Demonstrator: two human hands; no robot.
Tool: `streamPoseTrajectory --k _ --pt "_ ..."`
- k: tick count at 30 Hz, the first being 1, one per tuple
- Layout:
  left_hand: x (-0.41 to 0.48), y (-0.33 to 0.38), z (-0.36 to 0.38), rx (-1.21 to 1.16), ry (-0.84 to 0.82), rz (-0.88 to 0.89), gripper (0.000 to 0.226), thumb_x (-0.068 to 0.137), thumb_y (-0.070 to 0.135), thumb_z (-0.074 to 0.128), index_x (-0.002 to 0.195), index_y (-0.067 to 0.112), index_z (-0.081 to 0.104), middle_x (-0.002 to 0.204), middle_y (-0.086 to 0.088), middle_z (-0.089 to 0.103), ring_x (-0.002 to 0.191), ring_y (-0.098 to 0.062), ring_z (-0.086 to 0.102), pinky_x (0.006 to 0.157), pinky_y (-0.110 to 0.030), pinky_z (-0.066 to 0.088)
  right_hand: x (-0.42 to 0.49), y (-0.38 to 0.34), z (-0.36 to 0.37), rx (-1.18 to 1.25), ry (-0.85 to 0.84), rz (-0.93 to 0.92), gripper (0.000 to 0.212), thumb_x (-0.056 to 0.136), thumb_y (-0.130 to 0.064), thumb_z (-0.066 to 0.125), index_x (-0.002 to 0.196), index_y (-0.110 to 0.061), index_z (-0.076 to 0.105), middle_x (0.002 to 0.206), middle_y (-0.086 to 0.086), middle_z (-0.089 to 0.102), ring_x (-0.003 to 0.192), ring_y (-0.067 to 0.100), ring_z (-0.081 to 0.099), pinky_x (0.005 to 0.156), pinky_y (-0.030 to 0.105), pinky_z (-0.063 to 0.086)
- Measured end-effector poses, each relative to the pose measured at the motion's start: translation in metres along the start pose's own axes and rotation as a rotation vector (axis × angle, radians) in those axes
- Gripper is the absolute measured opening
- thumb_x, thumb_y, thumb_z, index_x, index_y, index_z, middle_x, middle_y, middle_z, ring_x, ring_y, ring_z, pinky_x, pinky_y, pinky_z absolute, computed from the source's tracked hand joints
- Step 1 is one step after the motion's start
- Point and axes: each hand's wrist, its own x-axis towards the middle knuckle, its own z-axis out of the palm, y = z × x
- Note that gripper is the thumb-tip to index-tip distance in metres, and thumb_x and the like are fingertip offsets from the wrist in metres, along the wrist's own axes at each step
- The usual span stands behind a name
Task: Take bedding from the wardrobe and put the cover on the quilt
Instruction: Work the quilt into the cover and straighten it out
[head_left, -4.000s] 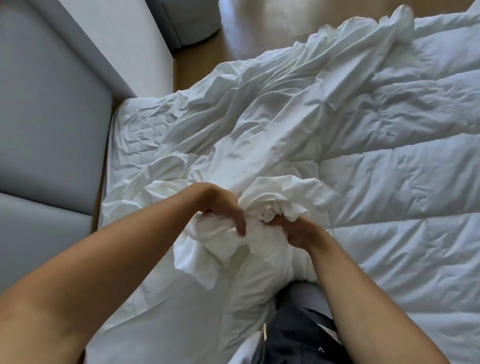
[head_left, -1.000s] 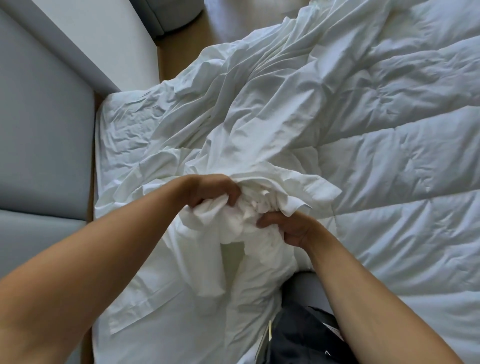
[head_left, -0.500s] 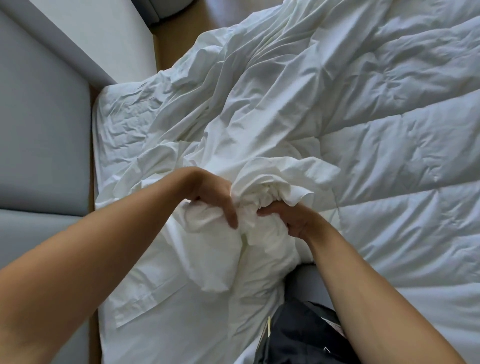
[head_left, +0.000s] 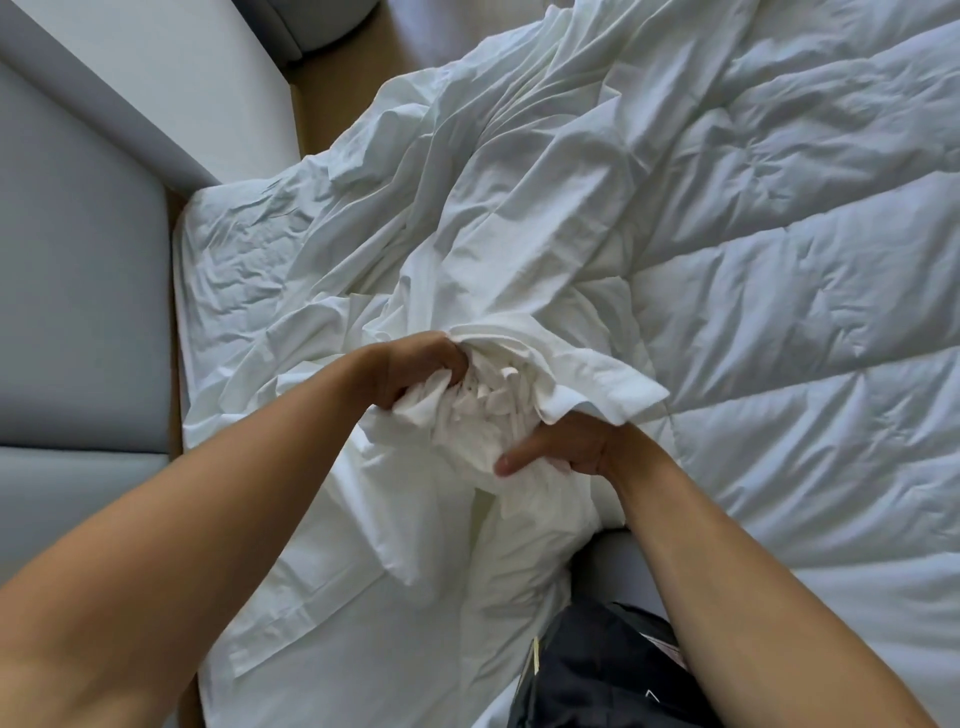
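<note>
Between the fingertips of both hands (head view): the cover (head_left: 488, 410) is bunched into a tight rosette of folds. The L hand (head_left: 415, 374) is clenched round the bunch's far-left side, w/ its fingers (head_left: 449, 366) curled into the cloth. The R hand (head_left: 571, 447) grasps the near-right side; one finger is laid straight along the fabric and the rest are tucked under it. A hemmed flap of cover is draped over the R knuckles. Beyond the fingers the rest of the cover runs away in long creases. To the right of the R hand the quilt (head_left: 779, 338) lies spread, touching the cover's edge and not yet enclosed. Left of the L hand, a wrinkled sheet (head_left: 244, 249) is seen, then a grey padded panel (head_left: 78, 260). Below the wrists, dark clothing (head_left: 597, 675) is visible.

Step judged: cover being gathered toward a corner or opening, approx. early in the fitting.

Risks:
- Bunch may slip, since the R grip is partly straight-fingered.
- Wrong layer may be pinched. Folds are indistinguishable here, so the cover could go on twisted or inside-out.
- Quilt may be dragged askew if the gathered cloth is pulled while its edge is trapped beneath.
</note>
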Motion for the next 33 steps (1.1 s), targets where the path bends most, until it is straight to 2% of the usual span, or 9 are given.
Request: streamPoseTrajectory --k 2,4,9,14,21,24,27,30,33 --pt "0.0 0.002 -0.001 0.08 -0.059 -0.041 0.017 0.058 0.018 0.061 0.065 0.011 0.074 0.073 -0.015 0.064 0.062 -0.028 0.062 0.066 -0.032 0.05 -0.001 0.001 -0.003 -0.112 0.027 -0.005 0.059 0.045 -0.037 0.096 0.1 -0.028 0.076 0.106 0.0 0.077 0.104 0.022 0.071 0.093 0.041 0.058" --pt "-0.003 0.002 -0.005 0.205 -0.165 -0.09 0.016 0.064 0.025 0.073 0.075 0.015 0.08 0.085 -0.011 0.073 0.073 -0.025 0.07 0.069 -0.032 0.055 -0.002 0.004 -0.01 -0.003 0.051 -0.011 0.05 0.051 -0.033 0.095 0.098 -0.027 0.079 0.105 0.002 0.077 0.102 0.021 0.073 0.09 0.038 0.06" --pt "-0.007 0.002 0.004 0.656 -0.351 -0.169 0.061 0.053 0.013 0.084 0.113 0.008 0.073 0.105 -0.014 0.076 0.096 -0.034 0.074 0.088 -0.046 0.06 0.004 0.013 -0.012 0.278 0.059 -0.045 0.049 0.052 -0.027 0.086 0.098 -0.016 0.076 0.101 0.01 0.076 0.096 0.026 0.073 0.083 0.039 0.057" --pt "-0.004 -0.009 0.003 0.277 -0.2 -0.042 0.042 0.056 -0.001 0.061 0.097 0.0 0.071 0.09 -0.02 0.072 0.076 -0.031 0.072 0.065 -0.035 0.059 0.008 0.017 -0.006 0.49 0.054 -0.12 0.037 0.056 -0.02 0.084 0.092 -0.016 0.079 0.095 0.01 0.076 0.087 0.023 0.074 0.072 0.033 0.059" --pt "0.016 -0.014 0.011 -0.111 0.063 0.197 0.041 0.053 0.003 0.053 0.091 0.002 0.068 0.075 -0.018 0.062 0.065 -0.032 0.061 0.06 -0.032 0.051 0.005 0.005 0.001 0.22 -0.073 -0.028 0.045 0.059 -0.019 0.094 0.102 -0.02 0.08 0.111 0.01 0.076 0.103 0.025 0.073 0.081 0.033 0.059" --pt "0.017 -0.008 0.015 -0.096 0.04 0.189 0.029 0.049 0.003 0.054 0.069 0.012 0.072 0.068 -0.016 0.062 0.058 -0.029 0.061 0.055 -0.03 0.051 0.005 -0.004 -0.004 -0.016 -0.03 0.086 0.062 0.04 -0.042 0.099 0.097 -0.027 0.08 0.103 0.0 0.078 0.097 0.019 0.075 0.082 0.029 0.06" --pt "0.013 -0.005 0.01 0.033 -0.037 0.07 0.022 0.053 0.011 0.059 0.066 0.014 0.076 0.071 -0.015 0.066 0.059 -0.027 0.065 0.059 -0.031 0.054 0.007 0.001 -0.011 0.007 -0.001 0.167 0.079 0.031 -0.047 0.101 0.102 -0.022 0.078 0.107 0.008 0.077 0.105 0.03 0.072 0.1 0.045 0.054" --pt "0.008 -0.007 -0.001 0.161 -0.232 -0.099 0.04 0.061 0.024 0.076 0.099 0.014 0.079 0.103 -0.015 0.075 0.09 -0.03 0.073 0.084 -0.04 0.058 0.003 0.007 -0.014 0.208 -0.033 0.075 0.054 0.051 -0.026 0.097 0.101 -0.016 0.079 0.106 0.012 0.076 0.098 0.025 0.073 0.092 0.043 0.058" --pt "0.004 -0.008 0.004 0.342 -0.365 -0.14 0.05 0.056 0.021 0.091 0.104 0.015 0.078 0.108 -0.013 0.076 0.098 -0.03 0.074 0.077 -0.036 0.06 0.001 0.013 -0.016 0.294 -0.012 -0.027 0.032 0.062 -0.011 0.086 0.093 -0.017 0.08 0.1 0.009 0.075 0.094 0.024 0.072 0.083 0.038 0.058"
